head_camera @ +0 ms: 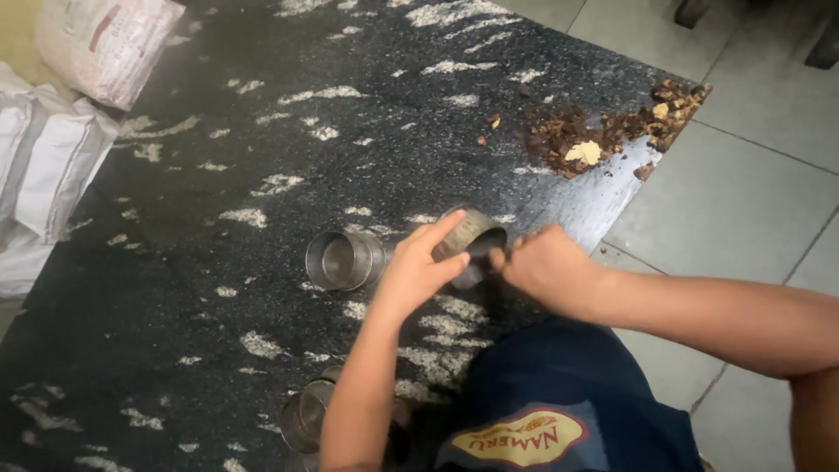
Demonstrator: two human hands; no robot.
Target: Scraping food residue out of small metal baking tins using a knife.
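Observation:
My left hand [417, 271] grips the side of a small round steel container [472, 234] that lies tilted on a black speckled stone slab [262, 131]. My right hand [546, 265] is closed at the container's open mouth, with fingers reaching into it; what they hold is hidden. A second steel cup [343, 260] lies on its side just left of my left hand, its open end facing me. A third steel cup [306, 418] rests lower on the slab, beside my left forearm.
A heap of brown crumbly scraps [603, 131] sits at the slab's far right corner. White sacks [52, 149] are piled at the left edge. Grey floor tiles [743, 192] lie to the right of the slab.

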